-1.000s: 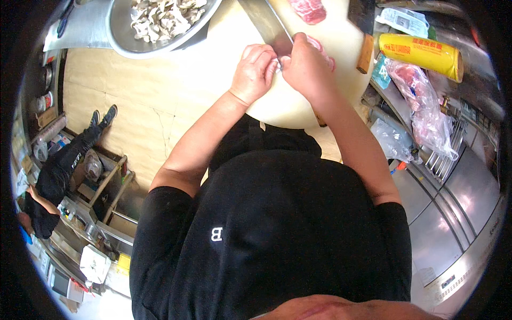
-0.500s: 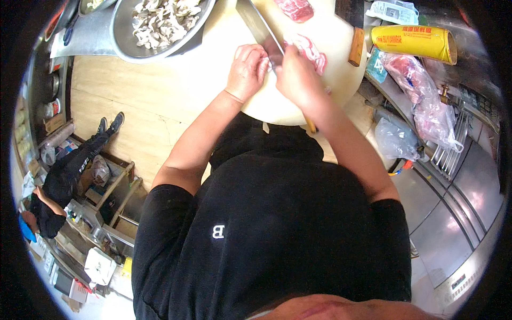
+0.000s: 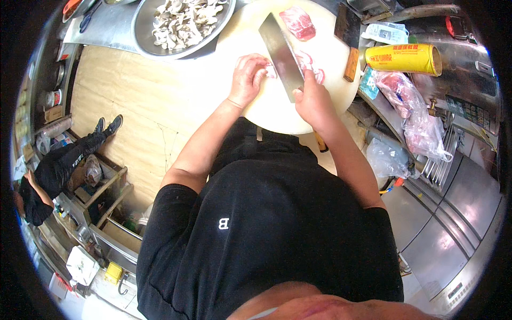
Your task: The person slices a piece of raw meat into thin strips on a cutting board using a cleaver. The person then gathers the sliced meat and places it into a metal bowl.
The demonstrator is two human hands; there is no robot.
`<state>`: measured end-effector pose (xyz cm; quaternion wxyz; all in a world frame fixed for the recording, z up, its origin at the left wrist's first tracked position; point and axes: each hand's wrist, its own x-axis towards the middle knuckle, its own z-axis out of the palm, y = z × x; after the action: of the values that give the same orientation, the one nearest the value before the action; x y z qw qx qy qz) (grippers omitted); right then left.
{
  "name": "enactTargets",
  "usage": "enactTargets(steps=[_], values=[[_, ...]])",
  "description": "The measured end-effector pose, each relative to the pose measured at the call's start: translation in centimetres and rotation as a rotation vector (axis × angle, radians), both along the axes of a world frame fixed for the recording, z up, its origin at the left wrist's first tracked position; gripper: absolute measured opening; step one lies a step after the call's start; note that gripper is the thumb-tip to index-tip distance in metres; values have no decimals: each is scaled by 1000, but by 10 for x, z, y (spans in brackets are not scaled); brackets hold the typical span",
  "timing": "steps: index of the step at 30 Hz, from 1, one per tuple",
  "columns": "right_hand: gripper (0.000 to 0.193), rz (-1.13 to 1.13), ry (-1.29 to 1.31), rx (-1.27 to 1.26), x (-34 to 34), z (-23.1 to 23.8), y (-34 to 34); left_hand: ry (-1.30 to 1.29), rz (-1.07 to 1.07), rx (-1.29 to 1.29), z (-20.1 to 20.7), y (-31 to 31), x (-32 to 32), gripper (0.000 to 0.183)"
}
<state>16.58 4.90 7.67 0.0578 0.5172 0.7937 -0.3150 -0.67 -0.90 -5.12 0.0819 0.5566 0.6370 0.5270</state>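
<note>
My right hand is closed around a cleaver, its broad blade slanting up and left over a round, cream-white cutting board. The cleaver's handle is hidden in my fist. To the blade's left, my left hand has its fingers curled, the tips on a small pale pink piece of meat. Right of the blade lie several thin meat slices, partly covered by the blade and my right hand. A larger block of red meat rests farther back on the board.
A metal bowl of sliced mushrooms stands at the back left. Along the right are a wooden-handled tool, a yellow roll and bagged meat. Another handle shows under the board's near edge. A person is at far left.
The cleaver has moved right, away from my left fingers, and its blade now shows more of its flat side. My right hand went with it. The whole view has shifted slightly.
</note>
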Motion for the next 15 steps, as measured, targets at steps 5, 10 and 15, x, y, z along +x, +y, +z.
enactTargets(steps=[5,10,15], values=[[41,0,36,32,-10,21,-6,-12,-9,-21,-3,-2,-1,23],[34,17,24,10,-16,20,-11,0,-21,-12,-5,1,2,21],[30,54,26,29,-20,16,-12,95,-36,-13,-5,4,2,20]])
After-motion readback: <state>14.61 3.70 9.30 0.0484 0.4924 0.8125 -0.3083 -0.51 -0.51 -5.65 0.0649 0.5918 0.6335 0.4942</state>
